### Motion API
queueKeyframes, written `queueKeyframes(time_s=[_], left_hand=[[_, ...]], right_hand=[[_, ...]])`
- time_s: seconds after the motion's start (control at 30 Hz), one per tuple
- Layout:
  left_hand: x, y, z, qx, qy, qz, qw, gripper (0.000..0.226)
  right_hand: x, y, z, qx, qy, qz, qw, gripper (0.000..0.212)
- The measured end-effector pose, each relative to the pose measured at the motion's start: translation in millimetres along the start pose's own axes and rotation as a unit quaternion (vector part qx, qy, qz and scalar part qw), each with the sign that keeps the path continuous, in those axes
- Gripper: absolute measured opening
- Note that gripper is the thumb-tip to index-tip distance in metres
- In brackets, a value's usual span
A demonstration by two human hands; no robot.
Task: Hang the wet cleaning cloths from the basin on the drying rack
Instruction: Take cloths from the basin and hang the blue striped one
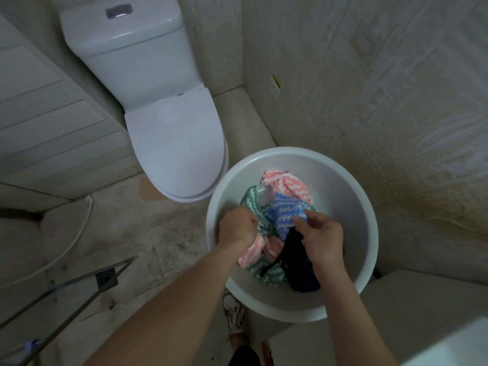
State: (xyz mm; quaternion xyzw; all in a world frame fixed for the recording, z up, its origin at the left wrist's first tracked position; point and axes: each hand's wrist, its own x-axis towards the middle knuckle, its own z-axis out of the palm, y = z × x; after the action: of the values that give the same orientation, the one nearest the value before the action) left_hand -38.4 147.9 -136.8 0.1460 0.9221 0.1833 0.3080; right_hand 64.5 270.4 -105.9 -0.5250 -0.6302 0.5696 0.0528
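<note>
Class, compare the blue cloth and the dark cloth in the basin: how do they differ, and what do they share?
The blue cloth has white zigzag stripes; the dark cloth is plain. The right hand pinches the blue cloth, while the dark cloth lies partly under that hand. The blue cloth sits mid-basin; the dark cloth lies nearer the person. Both lie crumpled in the basin.

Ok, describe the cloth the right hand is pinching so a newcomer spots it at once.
Start at the white basin beside the toilet. In its pile, the right hand pinches the blue cloth. Only it has blue zigzags; pink cloth and green cloth border it, dark item below.
</note>
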Motion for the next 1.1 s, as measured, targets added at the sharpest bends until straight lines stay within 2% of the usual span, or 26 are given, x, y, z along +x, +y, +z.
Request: queueKeyframes(time_s=[0.03, 0.07, 0.1, 0.17, 0.2, 0.27, 0.33, 0.4, 0.43, 0.5, 0.53, 0.63, 0.73, 0.8, 0.9, 0.97, 1.0, 1.07, 1.1], left_hand=[[-2.4, -1.3, -3.0, -0.029, 0.023, 0.015, 0.999, 0.018], [-6.3, -2.5, -7.4, -0.076, 0.045, 0.031, 0.996, 0.016], [-12.0, -2.2, -14.3, -0.144, 0.059, 0.040, 0.987, 0.013], [-25.1, -2.7, -31.1, -0.286, 0.064, 0.044, 0.955, 0.009], [-32.9, -2.6, -39.7, -0.340, 0.058, 0.040, 0.938, 0.011], [-49.5, -3.6, -55.8, -0.438, 0.038, 0.016, 0.898, 0.014], [-65.5, -6.0, -71.3, -0.514, 0.025, -0.004, 0.857, 0.011], [-77.7, -1.7, -84.2, -0.563, 0.026, -0.019, 0.826, 0.021], [-87.3, -1.9, -94.3, -0.578, 0.039, -0.021, 0.815, 0.030], [-99.9, 3.5, -106.8, -0.591, 0.050, -0.017, 0.805, 0.045], [-106.8, 3.3, -113.7, -0.597, 0.054, -0.013, 0.800, 0.045], [-126.9, -0.6, -135.7, -0.604, 0.064, -0.012, 0.795, 0.031], [-151.1, -20.1, -162.6, -0.592, 0.107, -0.006, 0.799, 0.042], [-168.3, -37.0, -178.3, -0.574, 0.150, -0.001, 0.805, 0.035], [-203.9, -68.1, -201.7, -0.564, 0.203, 0.022, 0.801, 0.033], [-231.3, -88.5, -214.8, -0.537, 0.219, 0.052, 0.813, 0.029], [-256.0, -108.9, -223.2, -0.515, 0.239, 0.051, 0.822, 0.025], [-273.9, -121.6, -226.0, -0.472, 0.246, 0.045, 0.845, 0.022], [-285.6, -133.5, -228.1, -0.465, 0.281, 0.030, 0.839, 0.021]], right_hand=[[-4.3, -4.8, -1.5, -0.081, 0.008, -0.061, 0.995, 0.019], [-9.1, -10.5, -2.8, -0.155, 0.008, -0.118, 0.981, 0.020], [-12.0, -14.4, -4.4, -0.205, 0.009, -0.166, 0.965, 0.030], [-18.8, -25.5, -5.6, -0.216, 0.012, -0.225, 0.950, 0.045], [-21.5, -30.9, -5.7, -0.184, 0.007, -0.246, 0.952, 0.048], [-27.2, -43.3, -3.4, -0.051, -0.034, -0.210, 0.976, 0.050], [-35.5, -59.2, 4.0, 0.102, -0.088, -0.104, 0.985, 0.052], [-41.0, -72.2, 8.3, 0.172, -0.127, -0.036, 0.976, 0.045], [-49.3, -80.5, 12.8, 0.172, -0.163, -0.031, 0.971, 0.038], [-63.3, -94.1, 14.4, 0.137, -0.234, -0.059, 0.961, 0.021], [-73.4, -101.4, 16.6, 0.097, -0.278, -0.088, 0.952, 0.016], [-95.2, -116.8, 28.1, 0.015, -0.404, -0.155, 0.902, 0.035], [-118.7, -131.1, 52.2, 0.007, -0.434, -0.214, 0.875, 0.017], [-135.5, -136.4, 70.6, 0.029, -0.448, -0.212, 0.868, 0.008], [-169.6, -139.1, 105.0, 0.075, -0.473, -0.158, 0.863, 0.027], [-195.3, -142.2, 125.3, 0.080, -0.482, -0.148, 0.860, 0.065], [-219.6, -142.0, 144.4, 0.069, -0.505, -0.150, 0.847, 0.075], [-237.5, -143.7, 156.4, 0.074, -0.513, -0.148, 0.842, 0.068], [-250.5, -143.7, 166.4, 0.061, -0.529, -0.151, 0.833, 0.067]])
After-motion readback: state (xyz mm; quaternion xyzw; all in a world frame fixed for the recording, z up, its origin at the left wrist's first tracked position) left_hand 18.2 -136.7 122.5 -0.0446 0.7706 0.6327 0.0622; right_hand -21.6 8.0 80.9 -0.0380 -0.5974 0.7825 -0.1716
